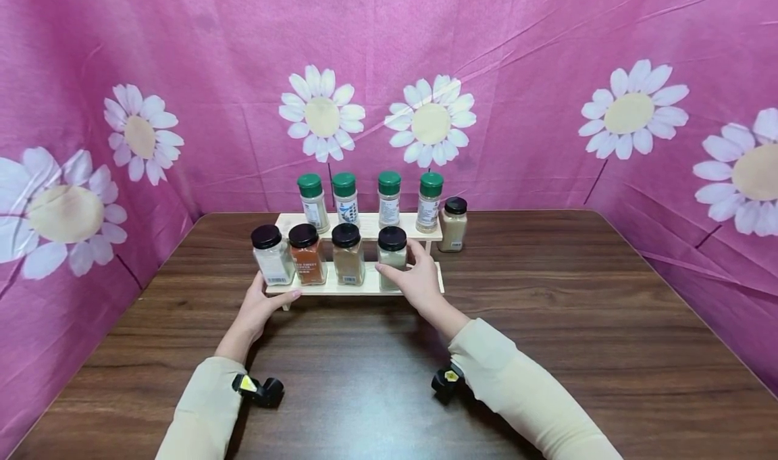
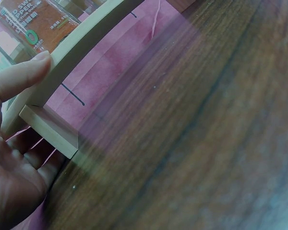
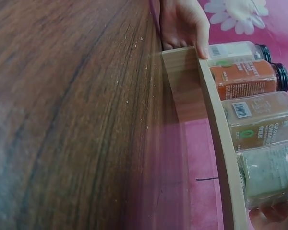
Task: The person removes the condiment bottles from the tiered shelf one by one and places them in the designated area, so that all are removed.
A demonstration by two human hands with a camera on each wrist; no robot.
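Note:
A two-tier wooden spice rack stands on the table. My left hand grips the left end of its lower shelf, thumb on the front edge and the other fingers underneath. Along that shelf stand black-capped jars: a white one, a red-orange one, a brown one and a pale greenish one at the right. My right hand holds the pale greenish spice jar, thumb at its front and fingers round its right side. The jar's base is at the shelf.
Several green-capped shakers stand along the upper shelf. Just right of the rack, a black-capped jar of beige powder stands on the brown wooden table. A pink flowered cloth hangs behind.

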